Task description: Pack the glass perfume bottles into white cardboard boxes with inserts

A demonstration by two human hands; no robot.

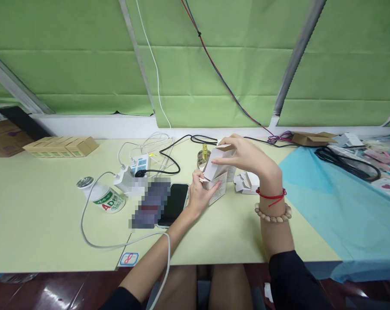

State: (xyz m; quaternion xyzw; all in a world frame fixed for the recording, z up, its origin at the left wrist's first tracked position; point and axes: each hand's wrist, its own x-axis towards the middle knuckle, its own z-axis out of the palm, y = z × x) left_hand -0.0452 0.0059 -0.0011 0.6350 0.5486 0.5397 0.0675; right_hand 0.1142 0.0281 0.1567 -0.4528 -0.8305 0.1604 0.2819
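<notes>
My left hand [198, 196] is closed around the lower part of a printed white carton [219, 189], standing at a tilt on the table. A plain white cardboard piece, perhaps an insert [214, 164], sits at the carton's top, with my right hand [244, 153] pinching it from above. How far it reaches into the carton is hidden. Just behind them stands a perfume bottle [204, 151] with a gold neck, partly covered. A small folded white cardboard piece [247, 183] lies right of the carton, below my right wrist.
Left of my hands are a phone [173, 204], a blurred-out flat item [152, 202], a white bottle [106, 198] and a power strip [140, 163] with cables. Small tan boxes [62, 146] line the far left. A blue sheet [327, 206] covers the right side.
</notes>
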